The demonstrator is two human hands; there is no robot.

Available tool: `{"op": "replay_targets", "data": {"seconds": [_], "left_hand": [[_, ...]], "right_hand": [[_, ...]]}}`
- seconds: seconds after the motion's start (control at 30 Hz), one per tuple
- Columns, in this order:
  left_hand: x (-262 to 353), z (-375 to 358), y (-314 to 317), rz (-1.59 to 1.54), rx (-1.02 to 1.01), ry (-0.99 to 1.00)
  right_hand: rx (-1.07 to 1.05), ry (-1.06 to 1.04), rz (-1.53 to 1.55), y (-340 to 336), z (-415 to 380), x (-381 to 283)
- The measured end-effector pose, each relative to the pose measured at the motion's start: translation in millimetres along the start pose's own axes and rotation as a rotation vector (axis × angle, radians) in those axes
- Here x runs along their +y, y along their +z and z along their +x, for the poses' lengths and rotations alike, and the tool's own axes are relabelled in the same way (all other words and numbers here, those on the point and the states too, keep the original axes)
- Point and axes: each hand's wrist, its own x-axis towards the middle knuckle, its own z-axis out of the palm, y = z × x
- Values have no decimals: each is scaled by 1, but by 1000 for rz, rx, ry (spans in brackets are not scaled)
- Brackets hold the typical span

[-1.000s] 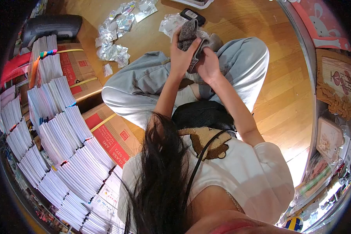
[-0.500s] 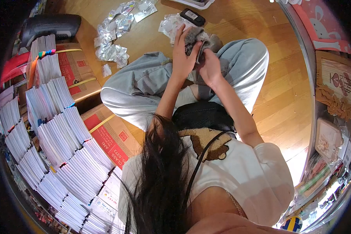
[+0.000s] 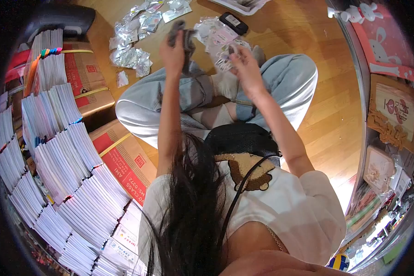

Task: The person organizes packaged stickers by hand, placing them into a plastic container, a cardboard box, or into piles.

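Observation:
My left hand (image 3: 174, 54) is raised above my left knee, its fingers closed round a grey cloth (image 3: 187, 45) that hangs down beside it. My right hand (image 3: 244, 64) is over my feet, with fingertips pinched at the edge of a small patterned packet (image 3: 224, 60). Just beyond that hand lie more clear and pinkish packets (image 3: 208, 28) and a black case with a white label (image 3: 233, 23). Shiny silvery packets (image 3: 129, 39) are spread on the wooden floor past my left hand.
Stacked papers (image 3: 85, 198) and cardboard boxes (image 3: 88, 78) line the left side. A white tray (image 3: 244, 5) sits at the top edge. Shelves with a pink bunny picture (image 3: 379, 46) and a wooden frame (image 3: 394, 108) stand at the right.
My hands have moved apart. The left one has carried the grey cloth leftward and up, while the right one has let go of it and now pinches a packet near the pile.

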Motion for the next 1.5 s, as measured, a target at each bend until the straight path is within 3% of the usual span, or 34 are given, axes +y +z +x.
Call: {"op": "replay_targets", "data": {"seconds": [0.03,0.1,0.2,0.33,0.43,0.53,0.73,0.83,0.9,1.0,1.1,1.2,1.3,1.4,1.5], "left_hand": [[0,2,-19,-10,26,-118],[11,3,-51,2,99,-149],[-3,8,-86,-272,197,-289],[-2,10,-111,-443,275,-336],[-4,9,-117,-571,351,-375],[-36,15,-118,-700,518,-351],[-48,16,-128,-1101,521,-577],[-46,18,-129,-1239,482,-569],[-51,19,-128,-1219,482,-593],[-48,20,-128,-1214,500,-640],[-56,23,-128,-1238,532,-609],[-61,21,-128,-1276,548,-600],[-63,22,-126,-1278,551,-604],[-60,24,-127,-1246,548,-590],[-50,24,-124,-1082,569,-558]], "right_hand": [[17,-17,-47,-4,15,6],[45,-52,-140,-13,49,18],[63,-264,-543,-21,91,38],[3,-253,-1319,-7,87,4],[65,-855,-1619,-6,104,7],[-114,-746,-1415,20,123,-2],[-339,-822,-1403,116,191,5],[-465,-915,-1376,170,222,28],[-513,-668,-1484,209,231,38],[-236,-928,-1496,244,253,88],[-158,-816,-1542,256,263,115],[-191,-988,-1663,244,288,140],[-551,-411,-1549,247,258,74],[-429,-345,-1131,220,207,17],[-433,25,15,185,177,15]]}}
